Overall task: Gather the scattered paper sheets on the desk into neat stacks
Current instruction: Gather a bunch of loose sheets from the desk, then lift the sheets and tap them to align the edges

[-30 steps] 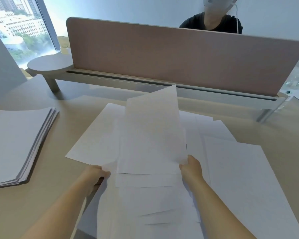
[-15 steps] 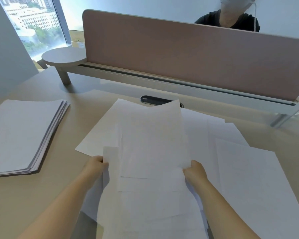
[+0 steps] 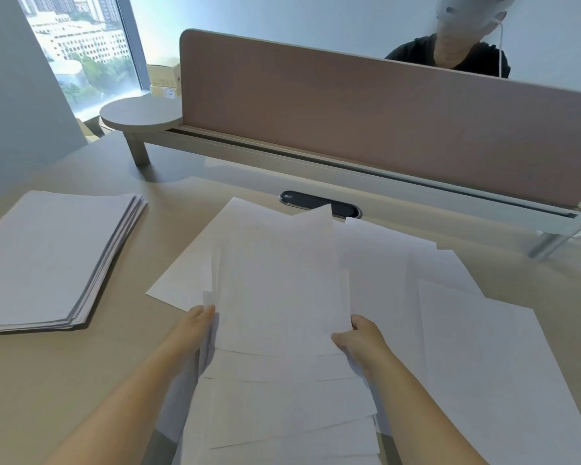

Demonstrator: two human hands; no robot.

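Nearest to me, loose papers (image 3: pixel 282 411) lie in a messy fan on the desk (image 3: pixel 47 380), each one poking out past the next. Just above them, the left hand (image 3: pixel 195 325) is closed on the left edge of a small bunch of sheets (image 3: pixel 275 280). The right hand (image 3: pixel 359 333) pinches the right corner of the same bunch. The hands are apart, one on each side. I think they hold it this way so the edges can be squared up.

More white papers (image 3: pixel 477 347) are spread out to the right, lying flat and overlapping. They are not yet picked up.

Off to the left sits a neat stack (image 3: pixel 47 260), well apart from the mess. It looks like the finished pile.

Farther back there is a dark oval slot (image 3: pixel 302 201) in the desk, then a pink divider wall (image 3: pixel 383 129). A person (image 3: pixel 450 55) sits behind it.

A second ago the top sheet covered the slot and stood up higher. Now it has come down lower and the slot shows. The hands have stayed on the two sides.
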